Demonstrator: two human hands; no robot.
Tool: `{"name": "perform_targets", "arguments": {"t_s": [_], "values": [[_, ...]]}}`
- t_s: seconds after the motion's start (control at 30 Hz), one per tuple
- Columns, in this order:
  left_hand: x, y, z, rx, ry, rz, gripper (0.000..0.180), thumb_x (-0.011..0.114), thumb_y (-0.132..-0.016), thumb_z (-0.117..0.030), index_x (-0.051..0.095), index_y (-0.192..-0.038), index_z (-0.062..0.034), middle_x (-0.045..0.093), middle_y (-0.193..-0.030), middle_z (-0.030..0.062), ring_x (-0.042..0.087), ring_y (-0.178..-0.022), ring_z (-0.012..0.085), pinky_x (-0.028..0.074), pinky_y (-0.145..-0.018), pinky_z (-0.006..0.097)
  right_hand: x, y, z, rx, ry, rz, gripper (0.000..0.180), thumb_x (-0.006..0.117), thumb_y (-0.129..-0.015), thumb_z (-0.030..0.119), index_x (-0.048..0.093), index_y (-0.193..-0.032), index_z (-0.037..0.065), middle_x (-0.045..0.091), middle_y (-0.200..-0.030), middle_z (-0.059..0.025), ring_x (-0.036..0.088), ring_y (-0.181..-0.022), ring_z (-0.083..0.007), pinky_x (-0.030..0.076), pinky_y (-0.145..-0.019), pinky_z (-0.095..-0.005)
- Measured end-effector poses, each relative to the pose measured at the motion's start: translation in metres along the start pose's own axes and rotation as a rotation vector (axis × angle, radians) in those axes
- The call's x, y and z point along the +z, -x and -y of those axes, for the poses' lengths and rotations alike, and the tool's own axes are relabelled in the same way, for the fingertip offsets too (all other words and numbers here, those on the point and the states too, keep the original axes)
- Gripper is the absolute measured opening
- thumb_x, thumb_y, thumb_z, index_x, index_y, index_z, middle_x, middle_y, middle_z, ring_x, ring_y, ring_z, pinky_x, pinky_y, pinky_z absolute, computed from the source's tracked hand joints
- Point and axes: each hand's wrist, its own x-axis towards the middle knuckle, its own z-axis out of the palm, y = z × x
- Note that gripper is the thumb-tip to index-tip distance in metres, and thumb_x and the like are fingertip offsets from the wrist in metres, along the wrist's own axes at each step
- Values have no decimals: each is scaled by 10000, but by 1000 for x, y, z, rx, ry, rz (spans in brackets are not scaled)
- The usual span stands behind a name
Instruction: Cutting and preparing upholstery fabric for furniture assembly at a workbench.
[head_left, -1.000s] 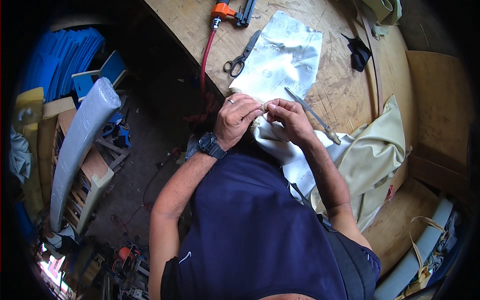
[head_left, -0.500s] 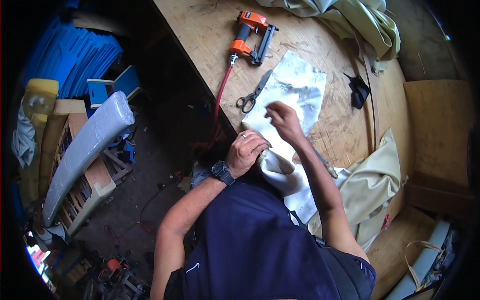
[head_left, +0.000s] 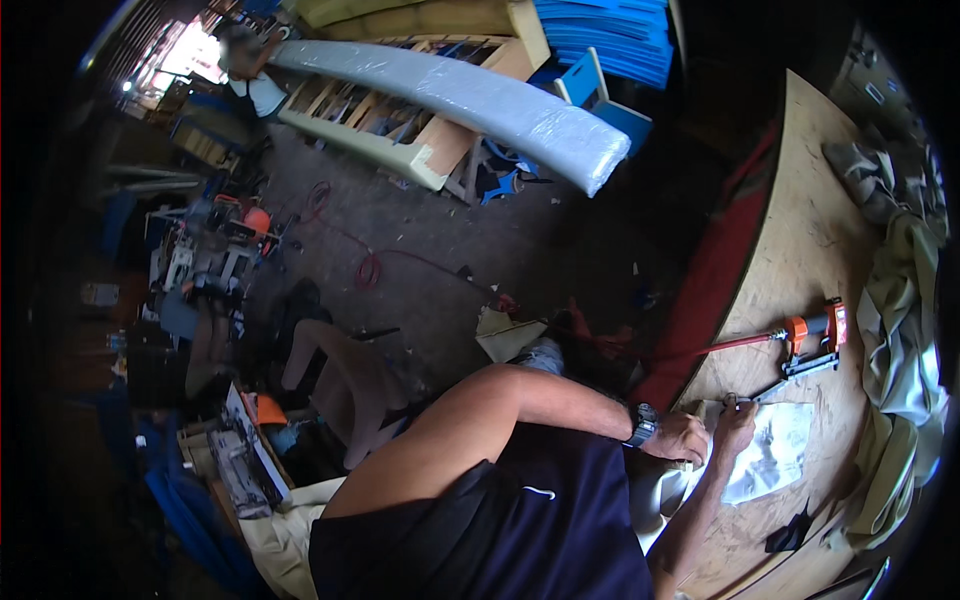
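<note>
My left hand (head_left: 680, 440), below a black wristwatch (head_left: 643, 425), is closed over the folded edge of a pale, shiny upholstery fabric (head_left: 770, 450) at the near edge of the wooden table. The fabric's flat part spreads over the tabletop. My right hand (head_left: 737, 428) has its fingers curled around the ring handles of dark scissors (head_left: 765, 393), whose blades point away to the right, close to the orange staple gun (head_left: 815, 335). The exact hold of the fingers on the rings is small and partly hidden.
A red hose (head_left: 720, 346) runs off the table (head_left: 800, 200) from the staple gun. Cream fabric (head_left: 890, 350) is heaped along the far side, with a black scrap (head_left: 790, 530) nearby. Leftward stand a plastic-wrapped long cushion (head_left: 470, 95) on a wooden frame, and another person (head_left: 255, 85).
The view has swung left, showing more floor and another person. My right hand has moved from above the fabric to the scissors' handles. The left hand stays on the fabric edge.
</note>
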Motion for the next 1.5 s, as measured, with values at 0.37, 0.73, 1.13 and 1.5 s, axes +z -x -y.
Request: {"name": "perform_targets", "arguments": {"t_s": [0.37,0.73,1.13,1.5], "values": [[-59,2,-16,-171,-155,73,84,758,-932,-132,797,-980,-74,789,-984,82,745,-989,300,540,-1009,427,-38,17,9,490,-1300,112,520,707,-914,73,485,-1366,-58,734,-929,-131,702,-644,-190,566,-551,-300],[-45,-29,-16,-267,-46,291,155,711,-985,-200,759,-962,-54,777,-956,78,728,-965,280,475,-1107,474,-157,172,-23,21,-396,230,763,924,-795,472,626,-1311,-5,701,-985,-98,711,-888,-218,584,-777,-356],[-48,-35,-23,-295,-3,332,93,763,-937,-140,773,-994,-67,772,-916,71,733,-950,270,460,-1135,471,-136,180,-11,-322,-54,186,731,941,-707,461,638,-1221,39,718,-978,-136,735,-916,-347,598,-757,-444],[-48,-32,-20,-272,-18,318,144,809,-856,-111,776,-988,-63,768,-885,88,744,-933,282,466,-1143,475,-142,175,-10,-396,-59,181,609,882,-793,438,576,-1179,80,668,-900,-117,701,-887,-342,567,-731,-461]]}}
